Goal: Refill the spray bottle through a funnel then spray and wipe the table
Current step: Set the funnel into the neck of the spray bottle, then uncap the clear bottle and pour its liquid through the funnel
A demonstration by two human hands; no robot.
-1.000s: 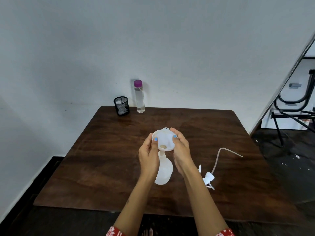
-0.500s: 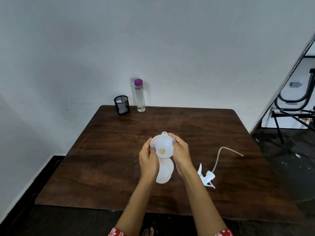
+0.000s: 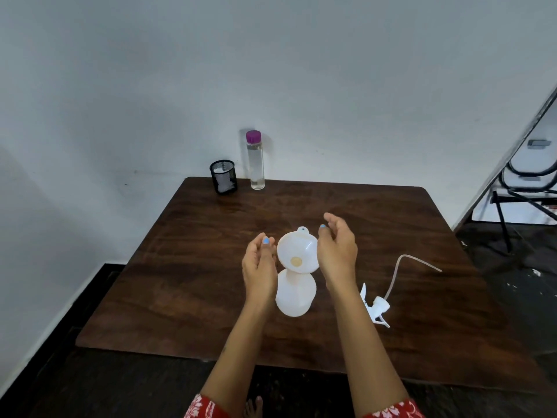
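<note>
At frame centre: funnel [image 3: 297,255] seated in bottle [image 3: 296,294] on table [image 3: 180,282]. Left hand [image 3: 259,267] and right hand [image 3: 337,251] flank it, fingers relaxed, holding nothing. Sprayer [image 3: 376,306] lies lower right.

A dark brown wooden counter [image 3: 211,267] with rounded corners is set against a plain, pale grey-white wall [image 3: 271,70]. The floor [image 3: 512,282] is dark, and a black skirting strip [image 3: 75,303] is seen at the wall's foot on the left. On the right, a doorway is seen, and beyond it black metal chair frames [image 3: 524,182] against a white surface. Soft, even light is cast throughout.
</note>
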